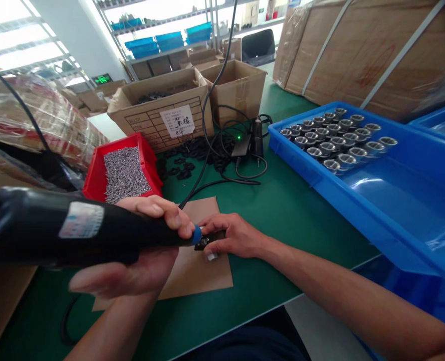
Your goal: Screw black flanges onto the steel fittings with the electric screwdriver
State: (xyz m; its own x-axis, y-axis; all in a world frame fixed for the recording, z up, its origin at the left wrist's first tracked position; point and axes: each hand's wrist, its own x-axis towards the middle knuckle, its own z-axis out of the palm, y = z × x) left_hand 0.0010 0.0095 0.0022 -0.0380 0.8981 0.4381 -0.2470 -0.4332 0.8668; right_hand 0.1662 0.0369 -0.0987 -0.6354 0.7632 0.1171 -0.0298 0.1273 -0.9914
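Observation:
My left hand (147, 273) is wrapped round a black electric screwdriver (121, 230) with a pale label and a blue tip collar. Its front end points right, at a small black part (203, 242) with metal showing on it. My right hand (237, 234) pinches that part between thumb and fingers, above a brown cardboard sheet (211, 276) on the green table. Whether the bit touches a screw is hidden by the collar and fingers. A small shiny piece (211, 256) shows below my right thumb.
Behind my left hand stands a red bin (153, 168) of small metal screws. Loose black parts (185, 170), cables and a second screwdriver (257, 138) lie beyond. Cardboard boxes (162, 113) stand at the back. On the right, a blue tray (320, 200) holds rows of silver-rimmed cylindrical parts.

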